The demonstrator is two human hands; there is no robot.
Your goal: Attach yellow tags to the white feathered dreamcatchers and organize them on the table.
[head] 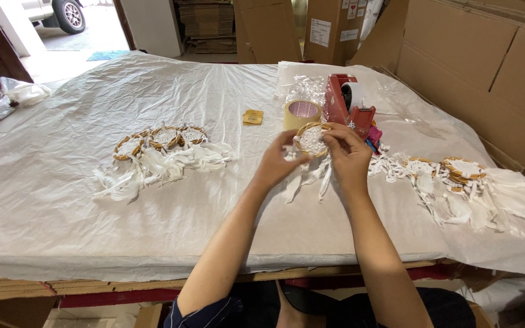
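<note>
Both hands hold one small dreamcatcher (311,138), a tan woven ring with a white net and white feathers hanging below it. My left hand (276,163) grips its left edge. My right hand (346,155) pinches its right edge from above. It is lifted a little above the white sheet (62,200) that covers the table. A row of three similar dreamcatchers (159,141) lies to the left. A heap of several more (463,176) lies to the right.
A roll of tan tape (302,113) and a red tape dispenser (347,104) stand just behind my hands. A small yellow tag (253,116) lies left of the roll. Clear plastic bags (306,88) sit behind. Cardboard boxes (487,67) line the right and back.
</note>
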